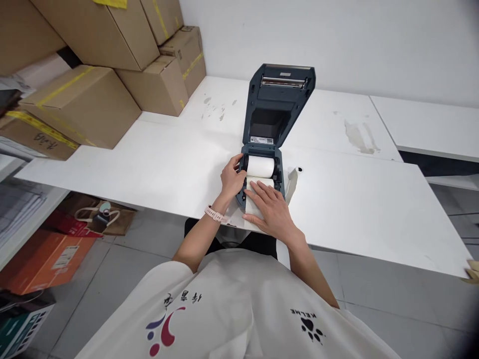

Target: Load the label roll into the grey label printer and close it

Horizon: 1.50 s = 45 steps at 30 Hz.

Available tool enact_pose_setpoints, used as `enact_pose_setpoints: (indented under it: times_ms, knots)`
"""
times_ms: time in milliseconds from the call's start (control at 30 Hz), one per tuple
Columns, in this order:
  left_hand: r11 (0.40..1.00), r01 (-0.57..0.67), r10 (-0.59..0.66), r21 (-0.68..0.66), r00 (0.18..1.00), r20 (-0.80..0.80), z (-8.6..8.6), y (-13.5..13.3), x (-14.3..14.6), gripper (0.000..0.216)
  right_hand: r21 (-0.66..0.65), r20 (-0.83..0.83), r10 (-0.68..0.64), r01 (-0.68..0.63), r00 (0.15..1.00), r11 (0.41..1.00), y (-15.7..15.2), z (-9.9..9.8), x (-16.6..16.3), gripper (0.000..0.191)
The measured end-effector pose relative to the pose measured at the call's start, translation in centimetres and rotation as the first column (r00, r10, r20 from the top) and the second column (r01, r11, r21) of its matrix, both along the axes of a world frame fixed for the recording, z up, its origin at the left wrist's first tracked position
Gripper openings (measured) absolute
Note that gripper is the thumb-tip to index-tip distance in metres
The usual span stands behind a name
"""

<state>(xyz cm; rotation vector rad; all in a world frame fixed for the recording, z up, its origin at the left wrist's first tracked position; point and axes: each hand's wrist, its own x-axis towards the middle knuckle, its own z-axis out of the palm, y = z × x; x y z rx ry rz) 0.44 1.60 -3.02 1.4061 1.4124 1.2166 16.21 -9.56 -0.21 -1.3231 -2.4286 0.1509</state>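
A dark blue-grey label printer (280,149) stands near the front edge of the white table (157,159), its lid swung up and back. A white paper roll (260,166) lies in its open bay. My left hand (232,178) is curled against the printer's left side beside the roll, thumb on the edge of the bay. My right hand (270,209) lies flat with fingers stretched out on the strip of paper (250,188) pulled forward from the roll, pressing it down on the printer's front.
Several cardboard boxes (86,102) are stacked at the table's back left. A small white tube-like piece (292,180) lies just right of the printer. Bags and an orange box (45,259) sit on the floor at left. A second table (430,124) adjoins at right.
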Motion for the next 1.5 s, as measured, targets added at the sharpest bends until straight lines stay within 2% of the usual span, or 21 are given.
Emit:
enact_pose_setpoints:
  times_ms: [133, 200, 267, 333, 367, 467, 533, 633, 700, 733, 833, 900, 967, 1067, 1133, 1200, 1267, 1400, 1500]
  knots:
    - [1.0, 0.011, -0.01, -0.02, 1.0, 0.017, 0.2, 0.3, 0.0, 0.064, -0.046, -0.021, -0.021, 0.02, 1.0, 0.999, 0.0, 0.2, -0.2, 0.066]
    - [0.999, 0.027, -0.026, -0.031, 0.999, 0.036, 0.6, -0.2, 0.0, 0.061, -0.088, -0.092, -0.011, 0.002, 0.996, 0.996, -0.2, 0.5, 0.1, 0.065]
    - [0.995, 0.072, -0.068, -0.063, 0.996, 0.061, 1.2, -1.7, 0.0, 0.061, -0.165, -0.254, 0.019, -0.062, 0.967, 0.984, -0.1, 1.1, 1.0, 0.059]
    - [0.982, 0.14, -0.128, -0.126, 0.987, 0.097, 1.7, -4.2, 0.1, 0.071, -0.196, -0.468, -0.019, -0.083, 0.883, 0.977, 0.8, 1.9, 2.4, 0.052]
    - [0.976, 0.143, -0.123, -0.165, 0.985, 0.124, 1.8, -5.5, 0.1, 0.081, -0.183, -0.562, -0.066, -0.046, 0.824, 0.982, 1.9, 2.5, 3.2, 0.051]
    - [0.954, 0.191, -0.135, -0.233, 0.962, 0.238, 1.6, -9.1, 0.0, 0.095, -0.11, -0.741, -0.195, 0.17, 0.643, 0.979, 7.4, 4.7, 5.6, 0.064]
    - [0.951, 0.201, -0.135, -0.236, 0.954, 0.268, 1.2, -10.3, -0.2, 0.097, -0.125, -0.813, -0.213, 0.196, 0.541, 0.973, 12.6, 6.7, 6.7, 0.074]
    - [0.953, 0.212, -0.149, -0.216, 0.95, 0.274, 0.7, -10.6, -0.4, 0.099, -0.202, -0.858, -0.242, 0.134, 0.454, 0.97, 20.1, 9.5, 7.0, 0.077]
    - [0.954, 0.213, -0.154, -0.212, 0.952, 0.263, 0.7, -10.5, -0.6, 0.099, -0.245, -0.858, -0.249, 0.068, 0.45, 0.967, 23.0, 10.7, 6.6, 0.075]
    - [0.953, 0.215, -0.158, -0.215, 0.955, 0.253, 0.8, -10.4, -0.7, 0.1, -0.252, -0.857, -0.244, 0.044, 0.454, 0.967, 23.5, 10.9, 6.3, 0.077]
    - [0.933, 0.271, -0.214, -0.236, 0.947, 0.241, 1.1, -10.4, -1.5, 0.102, -0.212, -0.849, -0.213, 0.059, 0.484, 0.976, 21.1, 10.0, 5.4, 0.085]
    - [0.918, 0.303, -0.237, -0.256, 0.936, 0.259, 1.2, -10.2, -2.3, 0.096, -0.174, -0.84, -0.202, 0.101, 0.503, 0.979, 17.1, 8.4, 4.9, 0.09]
    - [0.913, 0.293, -0.205, -0.283, 0.931, 0.301, 1.2, -9.9, -3.1, 0.086, -0.165, -0.83, -0.201, 0.114, 0.52, 0.98, 12.3, 6.3, 4.4, 0.09]
    - [0.925, 0.255, -0.15, -0.28, 0.926, 0.347, 1.6, -9.3, -3.7, 0.077, -0.206, -0.756, -0.243, 0.131, 0.608, 0.97, 5.9, 3.4, 3.5, 0.071]
    - [0.94, 0.23, -0.139, -0.254, 0.933, 0.331, 2.2, -8.8, -3.4, 0.074, -0.223, -0.695, -0.279, 0.169, 0.663, 0.96, 3.0, 1.8, 3.0, 0.058]
    - [0.946, 0.202, -0.123, -0.254, 0.948, 0.295, 2.8, -8.4, -2.7, 0.075, -0.243, -0.676, -0.325, 0.216, 0.662, 0.946, 1.5, 0.7, 2.6, 0.062]
    - [0.941, 0.194, -0.115, -0.276, 0.954, 0.277, 3.4, -8.1, -1.9, 0.077, -0.276, -0.686, -0.369, 0.245, 0.627, 0.929, 1.0, -0.2, 2.4, 0.072]
    - [0.929, 0.222, -0.135, -0.297, 0.949, 0.286, 3.6, -8.1, -1.4, 0.08, -0.408, -0.699, -0.42, 0.159, 0.579, 0.899, 1.3, -1.9, 2.4, 0.085]
    - [0.934, 0.194, -0.112, -0.3, 0.956, 0.271, 3.2, -8.4, -1.5, 0.086, -0.549, -0.718, -0.517, 0.078, 0.465, 0.832, 1.3, -2.8, 2.3, 0.093]
